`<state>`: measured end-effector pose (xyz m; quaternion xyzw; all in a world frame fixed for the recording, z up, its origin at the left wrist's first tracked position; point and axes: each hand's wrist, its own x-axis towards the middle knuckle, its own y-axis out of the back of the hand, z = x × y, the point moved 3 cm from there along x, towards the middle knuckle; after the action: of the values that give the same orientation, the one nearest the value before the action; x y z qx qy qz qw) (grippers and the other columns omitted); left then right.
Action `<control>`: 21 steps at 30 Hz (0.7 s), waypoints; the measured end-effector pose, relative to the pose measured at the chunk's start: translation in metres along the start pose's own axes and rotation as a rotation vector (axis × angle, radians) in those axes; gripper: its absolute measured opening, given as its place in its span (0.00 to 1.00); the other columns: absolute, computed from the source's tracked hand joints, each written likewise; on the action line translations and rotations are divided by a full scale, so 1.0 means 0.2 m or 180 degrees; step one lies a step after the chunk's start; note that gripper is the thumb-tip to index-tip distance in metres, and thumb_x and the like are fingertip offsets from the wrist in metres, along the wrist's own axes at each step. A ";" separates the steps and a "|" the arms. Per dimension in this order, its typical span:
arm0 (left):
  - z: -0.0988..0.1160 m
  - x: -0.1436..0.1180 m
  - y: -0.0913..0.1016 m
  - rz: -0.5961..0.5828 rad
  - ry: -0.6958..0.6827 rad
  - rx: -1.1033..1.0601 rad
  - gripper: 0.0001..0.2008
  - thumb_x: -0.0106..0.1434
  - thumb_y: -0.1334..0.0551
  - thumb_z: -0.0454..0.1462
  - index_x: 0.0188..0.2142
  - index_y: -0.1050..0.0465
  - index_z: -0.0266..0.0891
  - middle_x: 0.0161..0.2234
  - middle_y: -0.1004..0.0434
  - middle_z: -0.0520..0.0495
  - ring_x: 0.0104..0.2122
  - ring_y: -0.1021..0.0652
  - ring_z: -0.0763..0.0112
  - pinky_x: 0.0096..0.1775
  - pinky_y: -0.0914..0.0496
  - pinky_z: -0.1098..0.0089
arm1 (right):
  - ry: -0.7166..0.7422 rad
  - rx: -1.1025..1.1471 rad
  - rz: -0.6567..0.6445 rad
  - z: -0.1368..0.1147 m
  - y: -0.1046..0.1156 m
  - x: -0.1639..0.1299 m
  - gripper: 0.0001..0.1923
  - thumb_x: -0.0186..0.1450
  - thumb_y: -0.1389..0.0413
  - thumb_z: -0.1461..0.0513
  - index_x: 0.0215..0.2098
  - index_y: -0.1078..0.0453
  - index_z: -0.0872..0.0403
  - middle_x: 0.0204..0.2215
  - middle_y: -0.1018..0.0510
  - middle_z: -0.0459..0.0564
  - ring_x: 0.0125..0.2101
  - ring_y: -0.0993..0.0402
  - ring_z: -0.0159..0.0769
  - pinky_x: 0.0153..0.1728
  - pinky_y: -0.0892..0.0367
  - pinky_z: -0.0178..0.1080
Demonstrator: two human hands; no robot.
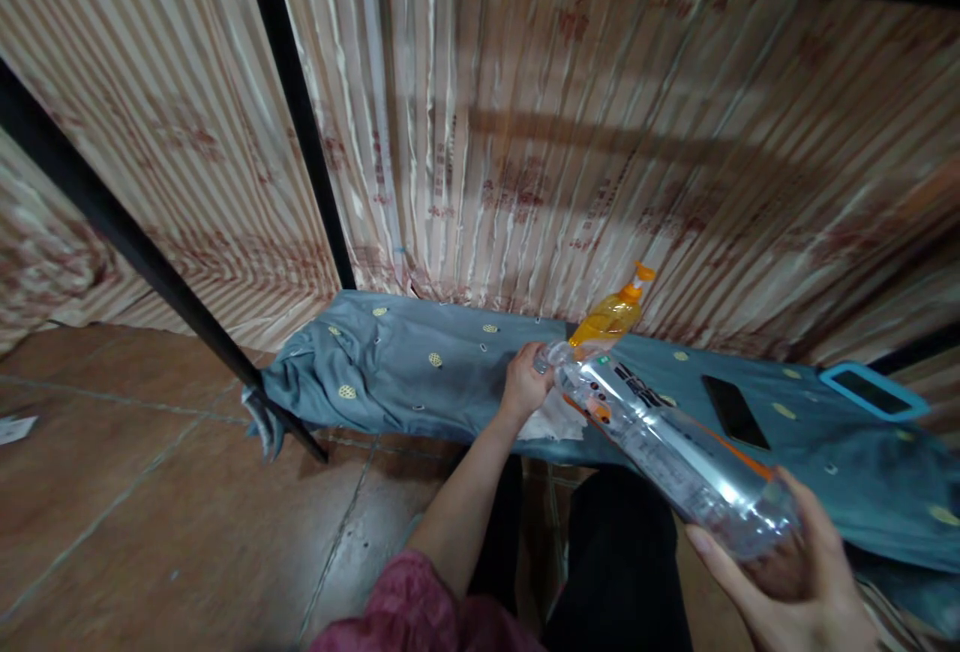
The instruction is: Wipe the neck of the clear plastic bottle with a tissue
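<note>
My right hand (787, 572) grips the base of a clear plastic bottle (667, 442), which lies tilted with its neck pointing up and left. My left hand (525, 382) is closed around the bottle's neck and cap end. Under that hand a white tissue or cloth (555, 422) rests on the grey-blue cloth (420, 372) with small yellow dots. Just behind the bottle's neck stands an orange liquid bottle with an orange pump top (611, 317).
A black phone (735, 410) lies on the grey-blue cloth to the right, and a device in a blue case (874, 390) lies farther right. Striped pink curtains hang behind. A black metal pole (150, 252) slants across the left. Brown tiled floor (150, 502) lies at left.
</note>
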<state>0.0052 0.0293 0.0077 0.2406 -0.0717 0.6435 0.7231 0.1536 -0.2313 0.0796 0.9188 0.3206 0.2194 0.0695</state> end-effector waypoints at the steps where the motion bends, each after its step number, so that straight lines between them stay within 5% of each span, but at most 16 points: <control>1: 0.00 0.00 0.00 0.0012 0.0012 -0.0017 0.12 0.60 0.33 0.33 0.43 0.26 0.37 0.42 0.19 0.44 0.44 0.20 0.63 0.49 0.27 0.65 | -0.0063 0.0064 -0.0010 0.00 0.00 0.00 0.61 0.42 0.28 0.48 0.69 0.43 0.56 0.55 0.26 0.65 0.47 0.22 0.58 0.52 0.31 0.63; 14: 0.02 0.02 0.00 0.0027 0.0133 0.0139 0.12 0.58 0.33 0.31 0.43 0.25 0.39 0.42 0.19 0.44 0.44 0.20 0.62 0.50 0.27 0.63 | -0.0076 0.0332 -0.0057 0.00 -0.03 0.02 0.61 0.41 0.27 0.51 0.69 0.43 0.55 0.54 0.25 0.64 0.46 0.22 0.53 0.53 0.32 0.58; 18: 0.03 0.02 0.00 0.0023 0.0152 0.0089 0.11 0.58 0.33 0.31 0.42 0.25 0.39 0.41 0.19 0.46 0.42 0.20 0.63 0.49 0.27 0.64 | 0.0096 0.0239 -0.0044 0.07 0.00 0.04 0.59 0.44 0.28 0.50 0.69 0.43 0.55 0.54 0.25 0.63 0.42 0.20 0.49 0.46 0.24 0.50; 21: 0.02 0.01 0.00 0.0054 0.0132 0.0078 0.11 0.57 0.32 0.31 0.41 0.25 0.38 0.40 0.19 0.45 0.42 0.20 0.62 0.48 0.27 0.64 | 0.0308 0.0154 -0.0414 0.17 0.04 0.09 0.58 0.45 0.27 0.52 0.69 0.44 0.53 0.55 0.25 0.64 0.39 0.19 0.48 0.37 0.21 0.46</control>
<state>0.0061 0.0297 0.0133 0.2355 -0.0508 0.6553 0.7159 0.1854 -0.2266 0.0583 0.8858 0.3877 0.2507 0.0457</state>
